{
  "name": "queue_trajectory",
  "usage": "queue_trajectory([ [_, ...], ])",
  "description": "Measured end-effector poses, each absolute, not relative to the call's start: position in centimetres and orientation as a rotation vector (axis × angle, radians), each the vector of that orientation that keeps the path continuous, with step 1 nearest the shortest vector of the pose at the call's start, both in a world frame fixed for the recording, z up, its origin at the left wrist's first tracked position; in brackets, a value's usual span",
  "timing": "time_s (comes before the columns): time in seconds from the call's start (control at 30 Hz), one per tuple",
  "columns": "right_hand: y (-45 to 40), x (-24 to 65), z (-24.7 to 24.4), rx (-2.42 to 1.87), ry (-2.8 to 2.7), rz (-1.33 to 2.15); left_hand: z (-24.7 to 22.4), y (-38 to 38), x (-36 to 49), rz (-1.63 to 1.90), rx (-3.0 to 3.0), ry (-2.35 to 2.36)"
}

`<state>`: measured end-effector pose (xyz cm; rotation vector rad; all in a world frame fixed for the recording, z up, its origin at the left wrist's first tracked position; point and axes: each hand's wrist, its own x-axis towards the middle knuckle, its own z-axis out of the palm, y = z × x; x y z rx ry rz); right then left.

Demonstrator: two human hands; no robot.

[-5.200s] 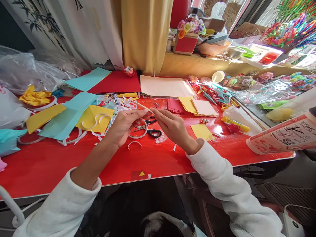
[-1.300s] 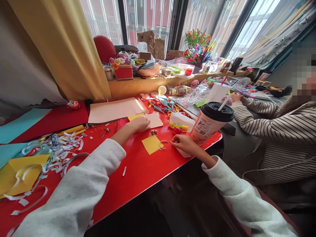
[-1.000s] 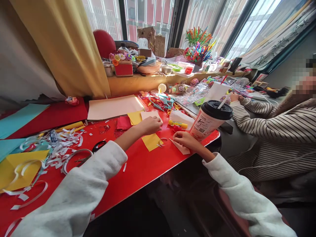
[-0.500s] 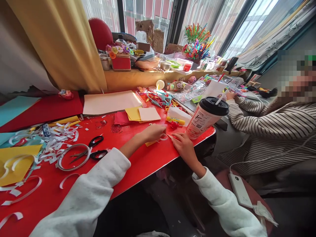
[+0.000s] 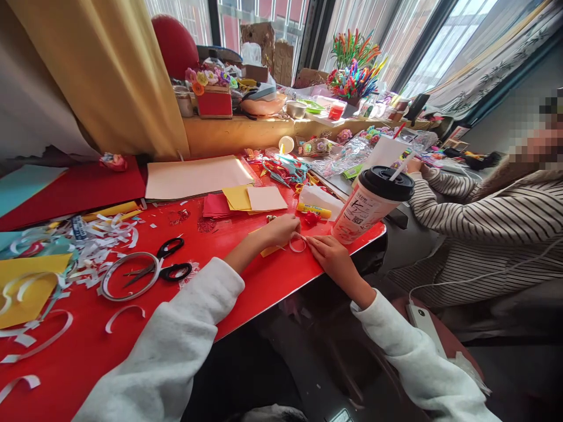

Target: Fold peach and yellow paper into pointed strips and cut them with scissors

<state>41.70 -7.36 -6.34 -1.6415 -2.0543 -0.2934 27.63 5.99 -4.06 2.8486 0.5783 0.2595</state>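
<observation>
Near the front right edge of the red table (image 5: 246,299), my left hand (image 5: 284,230) is closed in a pinch by a small curled paper strip (image 5: 297,244). My right hand (image 5: 329,255) pinches the strip's upper end from the other side, its fingers pressed together. The pale loop hangs between both hands. A yellow piece of paper (image 5: 270,251) lies partly under my left hand. What my left fingertips grip is too small to make out clearly. A glue stick (image 5: 314,211) and a red scrap (image 5: 311,218) lie just beyond my hands.
A lidded cup (image 5: 367,205) stands right of my right hand. Scissors (image 5: 169,262) overlap a tape roll (image 5: 105,284) at left, near paper scraps (image 5: 101,234). Coloured squares (image 5: 267,198) lie behind. A person in a striped sleeve (image 5: 475,220) sits at right.
The curled strip now shows as a fuller loop between my hands. My right hand has shifted slightly right, and my left hand has moved slightly up. The view has shifted a little.
</observation>
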Motion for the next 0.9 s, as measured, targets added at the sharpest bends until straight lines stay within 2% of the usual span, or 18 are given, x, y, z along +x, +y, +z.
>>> queue_trajectory([
  [0.2,-7.5,41.9,-6.2,-1.643,-2.201,-0.549,-4.1,6.3,27.7,0.22,2.875,0.571],
  [0.4,-7.5,42.0,-6.3,-1.642,-2.247,-0.652,-4.1,6.2,28.6,0.206,2.911,0.63],
  [0.67,-7.4,42.8,-6.0,-1.656,-2.374,-0.568,-4.2,6.0,29.0,0.247,2.918,0.659],
  [0.9,-8.3,43.7,-4.3,-1.692,-2.338,-0.344,-3.7,6.7,27.8,0.232,2.864,0.647],
])
